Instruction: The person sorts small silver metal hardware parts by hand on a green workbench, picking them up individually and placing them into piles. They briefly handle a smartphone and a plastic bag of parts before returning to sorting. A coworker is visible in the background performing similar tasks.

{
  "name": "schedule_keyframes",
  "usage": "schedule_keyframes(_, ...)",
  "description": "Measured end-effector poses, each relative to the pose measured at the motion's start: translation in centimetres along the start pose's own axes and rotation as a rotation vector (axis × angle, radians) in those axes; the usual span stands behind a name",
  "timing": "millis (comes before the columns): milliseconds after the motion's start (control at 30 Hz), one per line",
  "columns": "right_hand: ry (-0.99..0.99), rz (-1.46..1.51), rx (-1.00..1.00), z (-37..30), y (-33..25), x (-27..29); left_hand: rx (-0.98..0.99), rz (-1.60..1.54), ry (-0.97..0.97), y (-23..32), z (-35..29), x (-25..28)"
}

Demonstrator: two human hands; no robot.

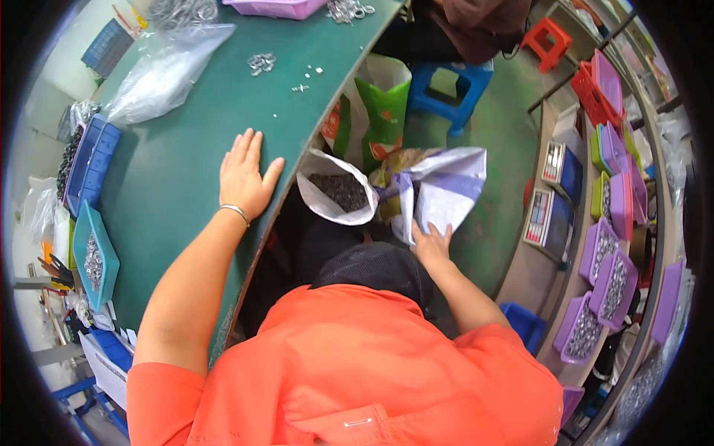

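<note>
My left hand (249, 177) rests palm down on the green tabletop (186, 201), its fingers stretched and nothing in it. A bracelet (236, 211) circles that wrist. Down to the right, my right hand (433, 244) touches the near rim of a white and purple woven bag (455, 182), fingers apart; their tips lie against the bag. The inside of this bag is mostly hidden. Left of it, beside the table edge, an open white sack (311, 195) holds many small dark pieces (342, 189).
Behind the sacks stand a green bag (383, 111) and a blue stool (454, 93) near another person (480, 26). Shelves on the right carry purple trays (579, 327) of metal parts. A plastic bag (167, 74), small metal parts (261, 64) and a teal tray (95, 256) lie on the table.
</note>
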State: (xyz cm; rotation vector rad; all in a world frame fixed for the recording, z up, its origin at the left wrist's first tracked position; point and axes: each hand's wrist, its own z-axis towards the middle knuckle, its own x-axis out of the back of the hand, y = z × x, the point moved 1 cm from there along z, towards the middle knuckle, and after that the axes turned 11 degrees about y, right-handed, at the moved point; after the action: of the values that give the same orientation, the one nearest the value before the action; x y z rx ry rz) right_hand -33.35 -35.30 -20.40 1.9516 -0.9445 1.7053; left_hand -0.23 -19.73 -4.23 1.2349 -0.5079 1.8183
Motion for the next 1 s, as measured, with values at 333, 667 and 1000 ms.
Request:
schedule_keyframes(333,-0.346,0.045,0.089,3.6,-2.8,1.3,0.001,-0.005,-0.013,0.5,0.0,0.2)
schedule_keyframes(667,-0.145,0.536,-0.228,4.1,-2.9,1.1,0.018,-0.011,-0.021,-0.5,1.3,0.8)
schedule_keyframes(1000,-0.126,0.683,0.195,-0.1,-7.4,5.7,0.031,-0.118,-0.021,-1.1,2.6,0.8)
